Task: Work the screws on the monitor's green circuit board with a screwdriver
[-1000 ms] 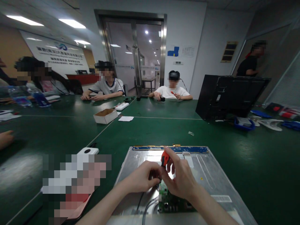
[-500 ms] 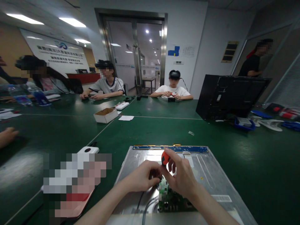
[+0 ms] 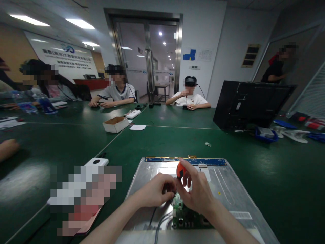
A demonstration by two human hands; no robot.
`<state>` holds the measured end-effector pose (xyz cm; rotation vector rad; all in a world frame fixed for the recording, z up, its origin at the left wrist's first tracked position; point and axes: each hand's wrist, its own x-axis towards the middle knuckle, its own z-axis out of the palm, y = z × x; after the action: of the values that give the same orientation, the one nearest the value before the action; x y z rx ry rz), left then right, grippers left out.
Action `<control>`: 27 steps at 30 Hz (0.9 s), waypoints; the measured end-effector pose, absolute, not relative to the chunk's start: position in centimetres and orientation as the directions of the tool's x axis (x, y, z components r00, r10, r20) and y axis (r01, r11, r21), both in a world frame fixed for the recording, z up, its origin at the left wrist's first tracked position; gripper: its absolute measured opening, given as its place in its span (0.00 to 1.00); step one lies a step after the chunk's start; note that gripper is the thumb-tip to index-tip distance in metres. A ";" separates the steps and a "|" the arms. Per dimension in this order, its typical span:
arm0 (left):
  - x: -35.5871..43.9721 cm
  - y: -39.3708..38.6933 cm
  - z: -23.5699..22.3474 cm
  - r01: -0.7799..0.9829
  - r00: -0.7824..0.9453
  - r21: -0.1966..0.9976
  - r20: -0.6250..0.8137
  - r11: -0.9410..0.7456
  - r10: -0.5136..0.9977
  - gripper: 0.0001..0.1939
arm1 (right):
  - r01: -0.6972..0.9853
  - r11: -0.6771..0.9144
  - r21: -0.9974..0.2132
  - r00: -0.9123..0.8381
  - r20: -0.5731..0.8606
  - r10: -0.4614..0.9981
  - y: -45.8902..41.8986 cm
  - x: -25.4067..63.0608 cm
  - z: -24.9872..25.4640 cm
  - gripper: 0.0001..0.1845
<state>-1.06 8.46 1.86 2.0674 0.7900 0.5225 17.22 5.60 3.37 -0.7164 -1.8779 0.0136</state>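
Observation:
My right hand (image 3: pixel 199 193) grips the ball-like orange and black handle of a screwdriver (image 3: pixel 180 170), which stands roughly upright. Its shaft and tip are hidden by my fingers. Beside it, my left hand (image 3: pixel 156 190) is closed in a pinch at the upper left edge of a green circuit board (image 3: pixel 186 217); whatever lies between those fingertips is hidden. The board sits on the silvery metal back of a display panel (image 3: pixel 236 198). Grey cables (image 3: pixel 158 227) run below my left wrist, and a blue circuit strip (image 3: pixel 165 160) lines the panel's far edge.
Left of the panel lie a white device (image 3: pixel 98 162) and a pink phone-like item (image 3: pixel 87 226), both partly blurred out. Farther off stand an open cardboard box (image 3: pixel 115 126) and a black monitor housing (image 3: pixel 251 105). Several people sit around the green table (image 3: pixel 162 140).
My hands and the screwdriver stay nearly in place; the whole view has shifted slightly. The person across the table has raised one hand toward their face.

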 end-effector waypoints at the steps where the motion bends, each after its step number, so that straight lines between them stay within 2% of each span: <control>1: -1.0 8.4 2.1 0.336 0.715 0.828 0.087 -0.450 0.693 0.05 | 0.471 0.818 -0.329 -0.247 0.841 0.481 5.6 17.2 3.4 0.30; 9: -1.0 8.1 2.4 0.354 0.689 0.809 0.114 -0.469 0.716 0.03 | 0.476 0.816 -0.328 -0.260 0.834 0.486 5.5 17.3 3.6 0.28; 19: -1.2 8.6 1.2 0.357 0.691 0.846 0.045 -0.395 0.721 0.05 | 0.464 0.817 -0.341 -0.269 0.825 0.497 5.5 17.2 3.7 0.32; 27: -1.0 8.2 2.3 0.353 0.672 0.837 0.084 -0.418 0.736 0.04 | 0.481 0.813 -0.327 -0.262 0.832 0.489 5.7 17.2 3.6 0.28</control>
<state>-0.97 8.22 2.26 2.0308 0.8401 0.5678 17.21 5.66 3.58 -0.7304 -1.8997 0.0094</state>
